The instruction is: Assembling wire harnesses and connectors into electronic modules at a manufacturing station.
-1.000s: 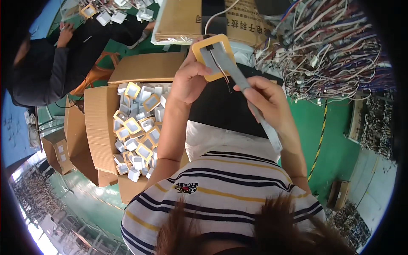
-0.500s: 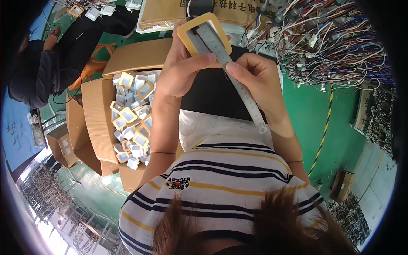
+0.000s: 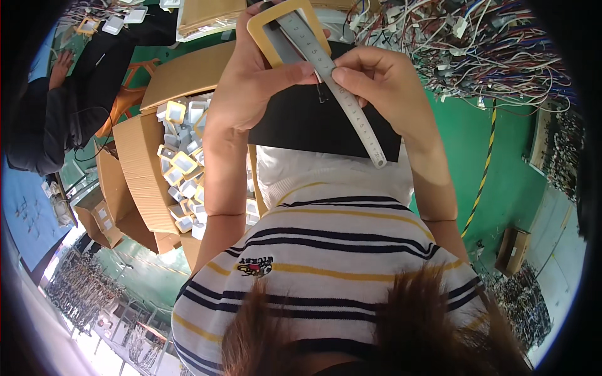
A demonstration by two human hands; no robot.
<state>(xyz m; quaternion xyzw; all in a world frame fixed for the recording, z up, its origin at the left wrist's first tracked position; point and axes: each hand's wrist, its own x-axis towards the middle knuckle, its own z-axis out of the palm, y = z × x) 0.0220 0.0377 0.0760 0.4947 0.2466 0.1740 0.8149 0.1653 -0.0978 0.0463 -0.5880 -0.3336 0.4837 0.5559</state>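
Observation:
My left hand (image 3: 241, 91) grips a rectangular plastic housing (image 3: 262, 42) with rounded corners, a yellow rim and a pale recessed inside. Its thumb presses the ruler against the housing's near edge. A steel ruler (image 3: 354, 113) lies slantwise across the housing's opening, its upper end inside the rim and its lower end hanging free toward my body. My right hand (image 3: 389, 78) pinches the ruler near its middle between thumb and fingers. A short dark piece (image 3: 322, 94) sticks out below the housing, next to the ruler; its kind is unclear.
At my left stands an open cardboard box (image 3: 138, 169) full of similar yellow-rimmed housings (image 3: 184, 163). Bundles of coloured wires (image 3: 483, 56) are heaped at the far right. A dark surface (image 3: 291, 122) lies beneath my hands. Another person's hand (image 3: 61, 67) shows at far left.
Both hands, with the housing and ruler, sit higher and slightly further left in the picture. The whole view has shifted a little. The other person's hand has opened out.

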